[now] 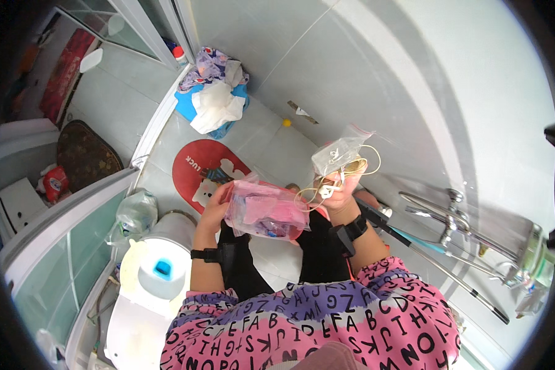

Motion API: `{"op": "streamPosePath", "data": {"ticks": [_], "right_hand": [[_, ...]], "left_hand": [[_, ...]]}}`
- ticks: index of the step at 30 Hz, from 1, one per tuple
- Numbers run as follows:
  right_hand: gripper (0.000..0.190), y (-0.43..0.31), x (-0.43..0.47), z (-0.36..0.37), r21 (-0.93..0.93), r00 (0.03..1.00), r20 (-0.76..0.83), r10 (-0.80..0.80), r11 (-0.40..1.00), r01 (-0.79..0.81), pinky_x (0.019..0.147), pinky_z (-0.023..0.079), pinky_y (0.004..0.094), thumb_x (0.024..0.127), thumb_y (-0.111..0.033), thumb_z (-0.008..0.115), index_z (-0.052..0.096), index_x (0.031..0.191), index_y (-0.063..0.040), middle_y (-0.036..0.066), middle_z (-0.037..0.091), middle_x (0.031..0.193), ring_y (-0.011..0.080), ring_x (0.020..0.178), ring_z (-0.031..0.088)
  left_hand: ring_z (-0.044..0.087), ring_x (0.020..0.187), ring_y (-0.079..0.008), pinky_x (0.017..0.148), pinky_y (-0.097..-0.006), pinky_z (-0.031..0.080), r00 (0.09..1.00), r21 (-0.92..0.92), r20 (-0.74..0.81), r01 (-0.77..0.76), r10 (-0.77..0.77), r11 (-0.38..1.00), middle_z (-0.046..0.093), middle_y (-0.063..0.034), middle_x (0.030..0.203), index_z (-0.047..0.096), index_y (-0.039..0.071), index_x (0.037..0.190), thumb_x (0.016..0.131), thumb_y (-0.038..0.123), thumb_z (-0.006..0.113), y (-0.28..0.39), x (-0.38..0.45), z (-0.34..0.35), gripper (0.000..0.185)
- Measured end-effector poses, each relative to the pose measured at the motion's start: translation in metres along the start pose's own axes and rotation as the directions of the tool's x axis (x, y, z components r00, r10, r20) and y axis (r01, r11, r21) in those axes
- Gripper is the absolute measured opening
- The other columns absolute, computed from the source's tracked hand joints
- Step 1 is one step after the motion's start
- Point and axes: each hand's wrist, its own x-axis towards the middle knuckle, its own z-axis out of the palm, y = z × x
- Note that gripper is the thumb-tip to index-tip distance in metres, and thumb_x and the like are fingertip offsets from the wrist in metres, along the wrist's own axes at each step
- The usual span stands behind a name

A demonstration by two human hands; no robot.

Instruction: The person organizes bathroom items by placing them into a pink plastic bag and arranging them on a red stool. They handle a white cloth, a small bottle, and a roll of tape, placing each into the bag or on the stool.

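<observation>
My left hand (214, 210) grips the left end of a clear plastic bag with pink contents (270, 210), held in front of my knees. A pink or red rim shows around the bag; what it belongs to is partly hidden. At the right, my right hand (344, 192) is raised and closed around white earphones with a tangled cable (327, 188), together with a small clear zip bag (337, 152). One loop of the cable hangs over the right end of the pink-filled bag. Both wrists wear black straps.
A toilet bowl (164, 270) stands at my left beside a grey bin (175, 226) and a plastic bag (136, 215). Ahead lie a red mat (199, 159) and a blue basin (185, 104) with cloths. At right are a mop-like pole (444, 273) and a shower tap (451, 219).
</observation>
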Motion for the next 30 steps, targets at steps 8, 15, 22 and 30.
{"op": "streamPosePath", "data": {"ticks": [8, 15, 22, 30], "right_hand": [[0.062, 0.075, -0.021, 0.179, 0.061, 0.994, 0.095, 0.052, 0.996, -0.057, 0.044, 0.048, 0.0259, 0.073, -0.045, 0.077, 0.054, 0.118, -0.01, 0.008, 0.064, 0.095, 0.015, 0.059, 0.058], [0.045, 0.104, -0.069, 0.298, -0.075, 0.997, 0.074, 0.004, 0.997, 0.002, 0.037, 0.032, 0.0184, 0.076, -0.049, 0.064, 0.06, 0.095, -0.008, 0.011, 0.048, 0.092, 0.0069, 0.05, 0.04], [0.053, 0.104, -0.131, 0.36, -0.233, 0.917, 0.078, -0.39, 0.887, 0.398, 0.036, 0.035, 0.0188, 0.083, -0.044, 0.062, 0.053, 0.103, 0.003, 0.015, 0.051, 0.097, 0.0086, 0.053, 0.044], [0.051, 0.046, -0.178, 0.366, -0.421, 0.847, 0.167, -0.505, 0.74, 0.524, 0.038, 0.034, 0.0195, 0.087, -0.048, 0.058, 0.054, 0.103, 0.001, 0.006, 0.052, 0.077, 0.0077, 0.05, 0.044]], "left_hand": [[0.056, 0.12, -0.0194, 0.097, -0.0293, 0.047, 0.994, -0.082, -0.023, -0.112, 0.111, 0.99, 0.056, -0.0082, 0.133, 0.048, 0.002, 0.138, 0.084, -0.004, 0.06, 0.131, -0.148, 0.033, 0.056], [0.062, 0.111, -0.0159, 0.09, -0.0285, 0.053, 0.98, 0.041, -0.128, -0.146, 0.15, 0.988, 0.061, -0.0069, 0.128, 0.049, 0.003, 0.138, 0.088, 0.0, 0.055, 0.242, -0.238, 0.074, 0.05], [0.068, 0.097, -0.0137, 0.079, -0.0262, 0.057, 0.952, 0.03, 0.04, -0.304, 0.303, 0.952, 0.065, -0.0051, 0.119, 0.05, 0.005, 0.137, 0.094, 0.013, 0.056, 0.324, -0.258, 0.107, 0.044], [0.065, 0.108, -0.0304, 0.077, -0.0493, 0.061, 0.952, 0.082, 0.113, -0.295, 0.285, 0.952, 0.058, -0.0148, 0.13, 0.039, 0.01, 0.144, 0.097, 0.02, 0.052, 0.367, -0.236, 0.158, 0.05]]}}
